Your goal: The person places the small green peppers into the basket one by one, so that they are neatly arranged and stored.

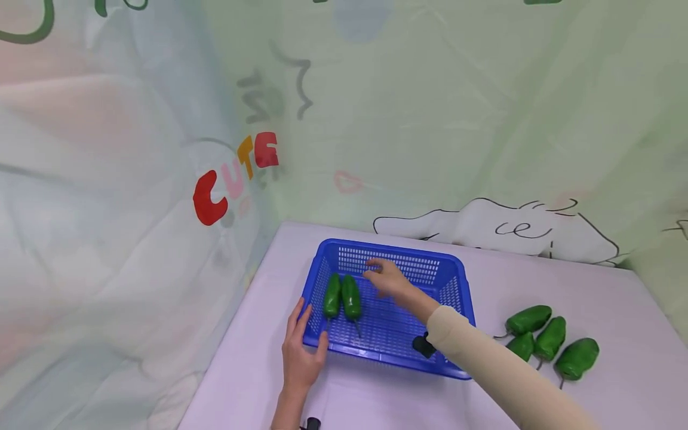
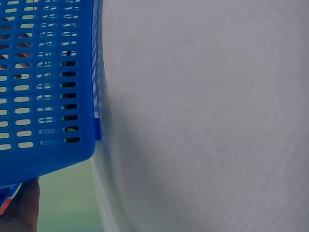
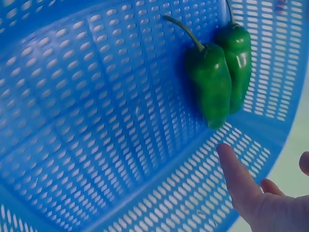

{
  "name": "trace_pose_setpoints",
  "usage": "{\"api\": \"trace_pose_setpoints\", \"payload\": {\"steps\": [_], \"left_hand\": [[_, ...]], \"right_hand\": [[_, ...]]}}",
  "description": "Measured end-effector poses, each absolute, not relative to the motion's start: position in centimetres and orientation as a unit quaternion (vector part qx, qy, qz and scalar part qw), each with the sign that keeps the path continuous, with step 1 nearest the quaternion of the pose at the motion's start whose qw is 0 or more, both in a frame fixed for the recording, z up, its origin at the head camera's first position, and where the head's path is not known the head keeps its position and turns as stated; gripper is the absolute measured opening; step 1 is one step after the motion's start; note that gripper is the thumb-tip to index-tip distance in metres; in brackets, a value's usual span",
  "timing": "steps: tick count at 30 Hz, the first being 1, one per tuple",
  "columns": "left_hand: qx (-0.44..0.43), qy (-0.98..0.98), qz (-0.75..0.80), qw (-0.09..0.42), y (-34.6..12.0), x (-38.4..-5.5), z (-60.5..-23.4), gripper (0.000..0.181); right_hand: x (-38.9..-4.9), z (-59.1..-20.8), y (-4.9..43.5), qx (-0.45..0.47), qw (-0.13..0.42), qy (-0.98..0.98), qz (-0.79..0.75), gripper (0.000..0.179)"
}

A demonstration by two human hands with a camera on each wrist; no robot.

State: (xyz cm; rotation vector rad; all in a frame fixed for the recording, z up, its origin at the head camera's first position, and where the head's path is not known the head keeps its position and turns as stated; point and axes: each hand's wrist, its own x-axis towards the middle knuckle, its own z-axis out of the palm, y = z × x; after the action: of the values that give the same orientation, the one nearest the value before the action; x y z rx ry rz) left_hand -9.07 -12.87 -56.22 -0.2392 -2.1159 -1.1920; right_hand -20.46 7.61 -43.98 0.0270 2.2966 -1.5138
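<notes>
Here's my right hand (image 1: 388, 279), out over the far half of the blue basket (image 1: 392, 243), fingers apart and loosely bent, nothing in them! Just how deep they sit against the basket's far wall, I can't tell. Right beside them, two green peppers lie at the basket's left end: the outer pepper (image 1: 332, 296) by the left wall, the inner pepper (image 1: 352, 298) snug next to it, both stems pointing to the basket's near rim. From the right wrist, one fingertip shows near the blunt ends of that pair, with the basket's slotted floor and walls all around. And down at the basket's near left corner, there's my left hand (image 1: 302, 358), fingers spread and fairly straight along the left edge, thumb against the near rim; it rests on the basket and touches neither pepper. Over to the basket's right, well apart from it, four more green peppers (image 1: 551, 338) lie bunched on the pale tablecloth (image 1: 408, 400), stems slanting to the near side. My cream sleeve (image 1: 494, 370) crosses the basket's near right corner, and up beyond the basket's far left corner, coloured letters (image 1: 209, 200) spell CUTE on the hanging sheet (image 1: 134, 269)!
</notes>
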Motion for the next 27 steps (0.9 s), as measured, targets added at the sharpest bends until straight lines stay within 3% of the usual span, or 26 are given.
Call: {"api": "trace_pose_setpoints", "payload": {"steps": [6, 27], "left_hand": [[-0.09, -0.82, -0.465, 0.321, -12.9, -9.2, -55.9, 0.06], [-0.086, -0.815, -0.462, 0.339, -12.5, -8.8, -55.9, 0.061]], "right_hand": [[-19.2, -41.8, 10.5, -0.008, 0.179, 0.825, -0.536, 0.05], [-15.9, -38.0, 24.4, 0.035, 0.116, 0.858, -0.5, 0.056]]}}
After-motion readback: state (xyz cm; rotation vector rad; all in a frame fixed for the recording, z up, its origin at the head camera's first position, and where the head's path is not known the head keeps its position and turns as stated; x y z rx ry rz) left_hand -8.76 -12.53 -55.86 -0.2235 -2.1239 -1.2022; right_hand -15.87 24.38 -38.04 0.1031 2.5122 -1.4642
